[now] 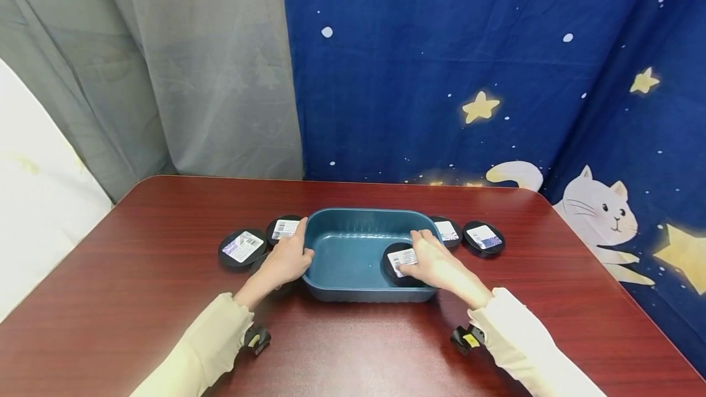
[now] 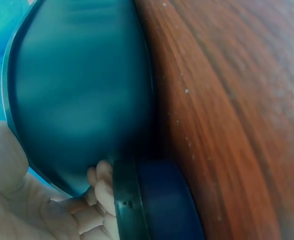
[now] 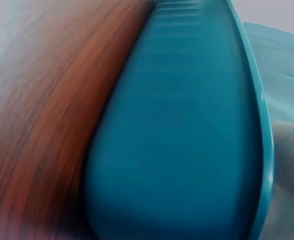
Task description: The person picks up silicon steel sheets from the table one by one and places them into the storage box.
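A blue-green rectangular plastic basin point(image 1: 353, 294) sits on the table. My left hand point(image 1: 287, 260) holds its left rim, thumb over the edge and fingers along the outer wall; in the left wrist view those fingers are right beside a round dark tin point(image 2: 159, 205). Inside the basin, at the right, lies a round black tin point(image 1: 393, 262) with a white label. My right hand point(image 1: 436, 262) reaches over the right rim and grips this tin, thumb across its label. From the right wrist view, the basin's outer wall point(image 3: 171, 135) hides most of that hand.
Left of the basin, more labelled black tins stand on the table: one tin point(image 1: 226, 258) and another tin point(image 1: 270, 230) behind it, with others partly under the left hand. Right of it are a tin point(image 1: 453, 234) and an outer tin point(image 1: 485, 250). Curtains point(image 1: 386, 78) hang behind.
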{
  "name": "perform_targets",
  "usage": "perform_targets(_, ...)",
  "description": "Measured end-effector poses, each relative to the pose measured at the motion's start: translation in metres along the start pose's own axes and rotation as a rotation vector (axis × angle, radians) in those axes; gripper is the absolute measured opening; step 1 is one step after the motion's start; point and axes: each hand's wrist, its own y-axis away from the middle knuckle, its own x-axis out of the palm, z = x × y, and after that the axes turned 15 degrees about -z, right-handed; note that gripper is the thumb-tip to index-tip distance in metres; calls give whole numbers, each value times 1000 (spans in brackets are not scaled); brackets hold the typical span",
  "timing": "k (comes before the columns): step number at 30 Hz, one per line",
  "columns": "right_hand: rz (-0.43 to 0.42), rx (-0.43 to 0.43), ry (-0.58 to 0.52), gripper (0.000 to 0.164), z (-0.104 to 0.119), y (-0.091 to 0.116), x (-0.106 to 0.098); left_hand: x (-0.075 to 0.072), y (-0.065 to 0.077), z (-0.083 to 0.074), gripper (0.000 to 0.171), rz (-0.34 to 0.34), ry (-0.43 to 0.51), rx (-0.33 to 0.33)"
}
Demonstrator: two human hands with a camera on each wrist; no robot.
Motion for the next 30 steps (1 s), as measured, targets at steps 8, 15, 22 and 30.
perform_targets(8,-320,-66,-132,51,-20,3,-8,0,0,0,64,3,6,3)
perform_targets(15,-387,6,-159,46,-40,3,-19,0,0,0,64,-3,-2,9)
perform_targets(22,-475,49,-136,44,-70,5,-24,0,0,1,63,6,4,6)
perform_targets(30,-503,118,-120,45,-106,10,-29,-2,1,0,63,15,8,5)
